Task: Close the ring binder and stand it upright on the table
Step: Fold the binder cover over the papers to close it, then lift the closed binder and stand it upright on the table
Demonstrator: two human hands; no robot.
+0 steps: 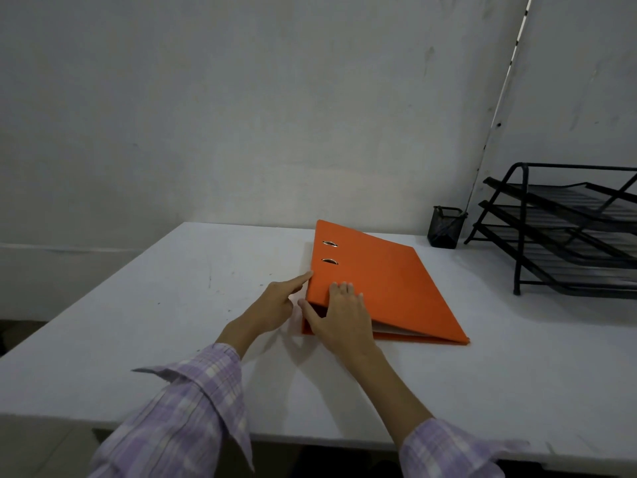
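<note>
Both forearms are reaching forward, plaid sleeves pushed back from the wrists. Left hand (275, 307) is lying just beside the right, index finger extended, the other fingers curled under. Right hand (339, 317) is resting palm down, 4 fingers flat and together, thumb spread toward the left hand.

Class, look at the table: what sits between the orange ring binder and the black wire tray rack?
In the head view, a small black mesh pen cup stands between the binder and the rack, near the wall.
</note>
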